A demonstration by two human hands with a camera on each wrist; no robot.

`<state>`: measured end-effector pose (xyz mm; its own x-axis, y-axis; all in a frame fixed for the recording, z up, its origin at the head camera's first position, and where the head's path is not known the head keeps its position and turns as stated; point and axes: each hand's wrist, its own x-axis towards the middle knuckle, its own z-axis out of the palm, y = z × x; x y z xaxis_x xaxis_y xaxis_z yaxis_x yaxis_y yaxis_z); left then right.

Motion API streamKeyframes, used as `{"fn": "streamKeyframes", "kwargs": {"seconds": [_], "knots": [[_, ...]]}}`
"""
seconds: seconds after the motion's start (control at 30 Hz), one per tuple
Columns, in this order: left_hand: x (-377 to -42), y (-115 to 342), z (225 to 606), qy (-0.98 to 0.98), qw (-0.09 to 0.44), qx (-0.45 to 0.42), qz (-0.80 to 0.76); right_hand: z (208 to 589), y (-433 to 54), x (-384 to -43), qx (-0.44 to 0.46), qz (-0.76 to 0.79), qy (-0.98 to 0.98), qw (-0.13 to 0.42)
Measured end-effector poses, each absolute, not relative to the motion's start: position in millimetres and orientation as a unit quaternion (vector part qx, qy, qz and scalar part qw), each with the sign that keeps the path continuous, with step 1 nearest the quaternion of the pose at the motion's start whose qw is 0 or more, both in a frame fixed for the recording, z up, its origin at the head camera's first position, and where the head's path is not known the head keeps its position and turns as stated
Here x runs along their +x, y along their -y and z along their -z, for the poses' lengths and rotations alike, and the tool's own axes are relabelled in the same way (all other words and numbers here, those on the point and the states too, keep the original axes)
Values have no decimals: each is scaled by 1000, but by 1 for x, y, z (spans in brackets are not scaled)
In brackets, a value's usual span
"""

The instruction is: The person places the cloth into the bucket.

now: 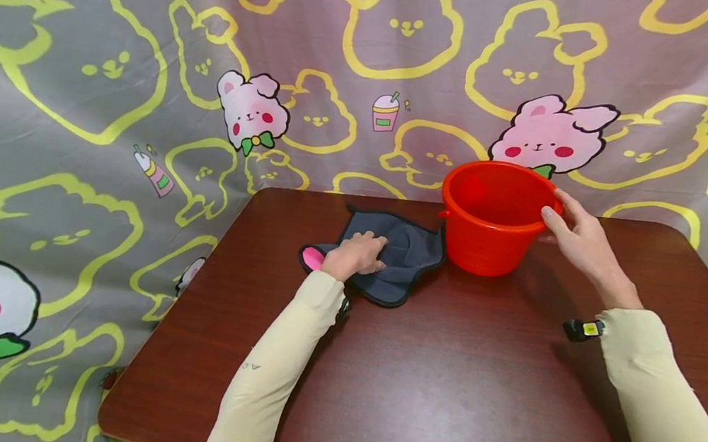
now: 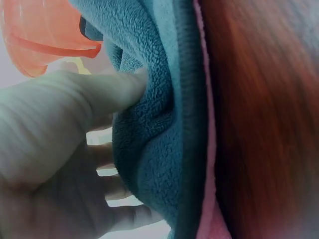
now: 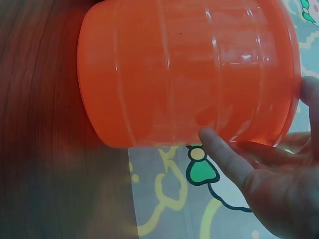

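A dark grey fleece cloth (image 1: 396,250) lies crumpled on the table, with dark edging and a pink underside showing at one corner. My left hand (image 1: 358,255) rests on it. In the left wrist view the thumb (image 2: 117,91) presses into a fold and the spread fingers touch the cloth (image 2: 154,134) farther along. Right beside the cloth stands a red plastic bucket (image 1: 486,244), upright. My right hand (image 1: 585,240) is at the bucket's right side, thumb near the rim. In the right wrist view, extended fingers (image 3: 224,157) touch its outer wall.
The dark brown wooden table (image 1: 427,392) has rounded corners. Behind it and along the left hangs a grey curtain (image 1: 320,40) printed with yellow outlines and rabbits. A small black device (image 1: 583,330) is strapped at the right wrist.
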<state>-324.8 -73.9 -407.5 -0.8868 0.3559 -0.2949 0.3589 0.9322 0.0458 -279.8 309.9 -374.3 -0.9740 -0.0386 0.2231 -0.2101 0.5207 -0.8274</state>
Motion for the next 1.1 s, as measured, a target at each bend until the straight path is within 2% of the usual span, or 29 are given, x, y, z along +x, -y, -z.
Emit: {"fn": "streamKeyframes", "kwargs": {"seconds": [0.13,0.43,0.67,0.93,1.1], "knots": [[-325,76,408,-971,136,196,0,375,-309,-278,63,-494,862,91],[-326,80,404,-972,66,227,2,378,-311,-279,60,-500,860,89],[-325,88,391,-975,-13,220,-25,379,-308,-280,60,-502,858,93],[-323,95,374,-974,-78,200,-76,382,-306,-281,59,-513,851,94],[-324,98,363,-963,-156,190,-114,381,-307,-281,55,-514,851,91]]}}
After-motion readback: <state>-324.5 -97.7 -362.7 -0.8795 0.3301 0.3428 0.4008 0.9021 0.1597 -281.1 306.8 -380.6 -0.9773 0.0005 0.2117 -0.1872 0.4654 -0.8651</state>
